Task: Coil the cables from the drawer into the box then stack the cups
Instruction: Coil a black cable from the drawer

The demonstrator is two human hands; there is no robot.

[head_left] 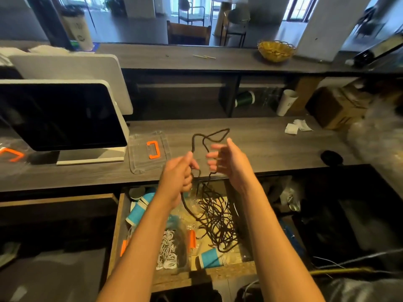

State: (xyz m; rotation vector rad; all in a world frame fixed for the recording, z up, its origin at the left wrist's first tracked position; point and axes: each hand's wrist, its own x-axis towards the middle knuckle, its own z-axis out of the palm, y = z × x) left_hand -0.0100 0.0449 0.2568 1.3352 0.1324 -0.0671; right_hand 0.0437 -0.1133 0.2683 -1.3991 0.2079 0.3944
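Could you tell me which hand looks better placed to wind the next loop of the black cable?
Probably the right hand: its fingers look open beside the raised loop, while the left hand grips the black cable.

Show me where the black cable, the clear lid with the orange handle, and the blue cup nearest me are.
black cable (214, 221): head view, tangled part in the drawer.
clear lid (139, 159): head view, bare plastic left of the orange handle.
blue cup (210, 257): head view, its blue side.

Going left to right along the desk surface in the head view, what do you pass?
Orange clip → monitor → clear box lid with orange handle → black cable loop held up by both hands → crumpled white paper → black round object.
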